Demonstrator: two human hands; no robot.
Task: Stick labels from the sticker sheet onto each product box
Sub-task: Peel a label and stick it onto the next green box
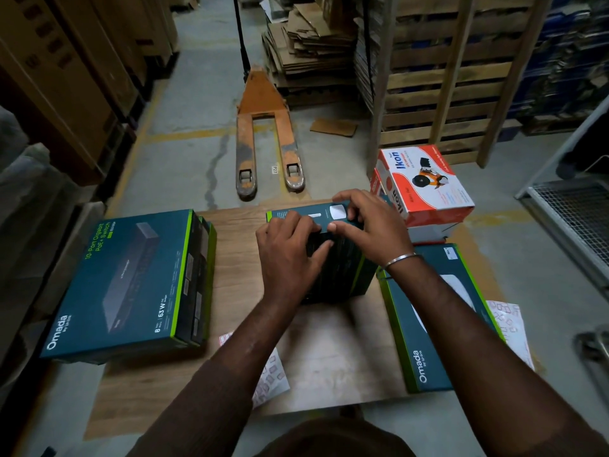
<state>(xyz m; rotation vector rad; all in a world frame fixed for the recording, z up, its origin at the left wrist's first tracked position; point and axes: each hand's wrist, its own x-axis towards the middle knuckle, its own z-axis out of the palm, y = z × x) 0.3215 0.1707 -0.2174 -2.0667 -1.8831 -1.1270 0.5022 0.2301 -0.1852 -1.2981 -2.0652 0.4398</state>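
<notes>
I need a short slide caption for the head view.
Both hands press on a dark box on the table, sticker sheets nearby.

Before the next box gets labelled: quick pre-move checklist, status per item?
1. Both hands on the centre Omada box: ok, left hand and right hand rest on its top.
2. Label pressed flat: cannot tell, fingers cover it.
3. Sticker sheet reachable: ok, on the board under the left forearm.
4. Second sheet: ok, beside the right Omada box.
5. Left Omada stack waiting: ok.
6. Ikon box clear of the hands: ok.
</notes>
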